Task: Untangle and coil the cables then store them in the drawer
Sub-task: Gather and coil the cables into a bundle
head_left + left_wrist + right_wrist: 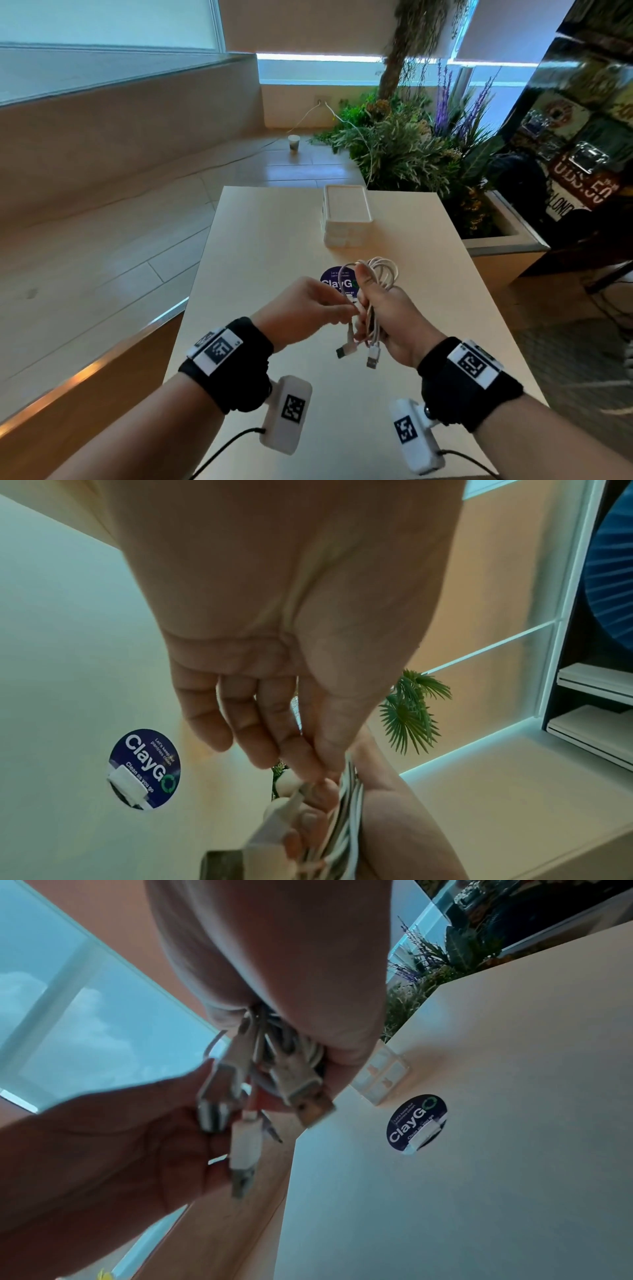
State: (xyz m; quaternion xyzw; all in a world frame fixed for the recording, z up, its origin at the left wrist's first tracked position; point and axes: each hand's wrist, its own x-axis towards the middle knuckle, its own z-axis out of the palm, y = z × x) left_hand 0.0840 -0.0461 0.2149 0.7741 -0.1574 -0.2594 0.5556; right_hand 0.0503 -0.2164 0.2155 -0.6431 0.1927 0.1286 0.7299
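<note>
A: What sits around the hands?

B: A pale desk (274, 240). At twelve o'clock from the hands stands a small white drawer unit (346, 216), well apart from them. Between it and the hands a round dark ClayGo sticker (337, 279) lies on the desk, partly hidden by the thumb. Plants (404, 154) stand past the desk at one o'clock, a paper cup (294, 142) on the floor at eleven.

A: And the fingers?

B: The right hand (387, 311) is curled tight round the cables (380, 274) — loops rise above the fist, USB plugs hang below at six o'clock, all held above the desk. The left hand (301, 305) pinches one strand at nine o'clock of the bundle, its other fingers (212, 723) loosely bent — nothing blocks the drawer unit.
</note>
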